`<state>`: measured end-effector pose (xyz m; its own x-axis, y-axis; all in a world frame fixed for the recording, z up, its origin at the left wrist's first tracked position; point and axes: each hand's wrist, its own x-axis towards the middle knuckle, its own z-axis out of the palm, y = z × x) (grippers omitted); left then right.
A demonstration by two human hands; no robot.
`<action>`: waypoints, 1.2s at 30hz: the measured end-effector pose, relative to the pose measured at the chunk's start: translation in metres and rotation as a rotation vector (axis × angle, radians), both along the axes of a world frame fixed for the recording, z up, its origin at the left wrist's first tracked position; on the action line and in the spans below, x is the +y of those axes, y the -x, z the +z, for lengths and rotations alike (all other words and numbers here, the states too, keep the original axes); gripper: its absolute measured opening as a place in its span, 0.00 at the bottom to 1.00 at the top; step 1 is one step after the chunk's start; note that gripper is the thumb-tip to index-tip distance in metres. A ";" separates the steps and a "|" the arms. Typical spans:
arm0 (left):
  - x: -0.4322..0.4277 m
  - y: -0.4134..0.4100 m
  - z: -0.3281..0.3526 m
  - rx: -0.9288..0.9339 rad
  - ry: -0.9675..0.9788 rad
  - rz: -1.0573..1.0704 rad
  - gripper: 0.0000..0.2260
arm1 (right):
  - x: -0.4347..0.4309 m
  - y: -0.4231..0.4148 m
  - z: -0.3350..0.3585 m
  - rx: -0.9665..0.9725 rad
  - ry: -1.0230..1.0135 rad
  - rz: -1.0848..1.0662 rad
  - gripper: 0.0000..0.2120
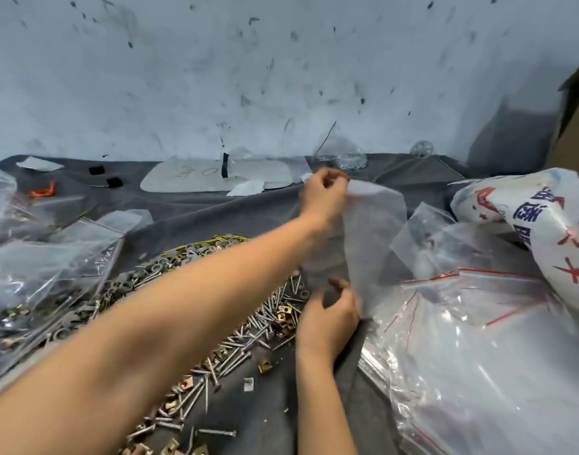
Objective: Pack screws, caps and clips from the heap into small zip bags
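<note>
**Bag stretched between both hands, not yet filled**

Position: one frosted bag (pixel 373 231) is held clear of the tabletop, between the two hands and just right of them. The left hand (pixel 324 192) is reached across to the far end and pinches the bag's top edge between fingertips and thumb. The right hand (pixel 327 318) is nearer the body, fingers curled on the bottom edge.

Orientation: the long axis runs from the far hand to the near hand, and the film hangs flat and slightly bowed. No seal strip is visible, so I cannot tell which end is the mouth.

Handling, as a judgement: thin, limp, very light and probably slick. It will fold or cling unless kept taut. It is best gripped at the edges or corners, then at the two lips once the mouth is found.

Surroundings: the heap (pixel 235 336) of screws (pixel 265 318) and clips (pixel 265 367) lies on the grey cloth (pixel 216 205), left of and below the right hand. Red-striped zip bags (pixel 472 339) lie to the right of it.
</note>
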<state>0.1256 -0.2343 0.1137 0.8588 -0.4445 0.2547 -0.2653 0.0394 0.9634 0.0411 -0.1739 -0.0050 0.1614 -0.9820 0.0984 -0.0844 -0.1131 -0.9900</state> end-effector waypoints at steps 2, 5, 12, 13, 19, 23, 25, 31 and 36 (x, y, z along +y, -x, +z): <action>0.022 -0.023 0.032 0.034 0.010 -0.048 0.12 | 0.004 0.000 0.002 -0.094 0.000 0.005 0.13; 0.070 -0.050 0.069 -0.018 -0.029 -0.157 0.15 | 0.013 0.002 0.017 -0.285 -0.042 0.081 0.12; 0.208 -0.081 0.048 -0.319 -0.658 -0.299 0.15 | 0.014 -0.001 0.025 -0.765 -0.570 0.592 0.23; 0.223 -0.083 0.043 -0.297 -0.715 -0.330 0.15 | 0.016 -0.003 0.023 -0.705 -0.543 0.628 0.22; 0.284 -0.080 0.038 -0.382 -1.093 -0.714 0.14 | 0.030 -0.004 0.018 -0.498 -0.411 0.732 0.23; 0.314 -0.057 0.040 -0.100 -1.000 -1.090 0.19 | 0.032 -0.010 0.014 -0.292 -0.344 0.755 0.17; 0.321 -0.051 0.030 -0.018 -0.902 -1.015 0.19 | 0.031 -0.012 0.016 -0.290 -0.418 0.774 0.14; 0.306 -0.053 -0.029 -0.191 -0.868 -0.059 0.11 | 0.035 -0.009 0.030 -0.572 -0.637 0.834 0.09; 0.291 -0.051 -0.068 -0.442 -0.972 0.245 0.16 | 0.038 -0.001 0.029 -0.373 -0.346 0.812 0.21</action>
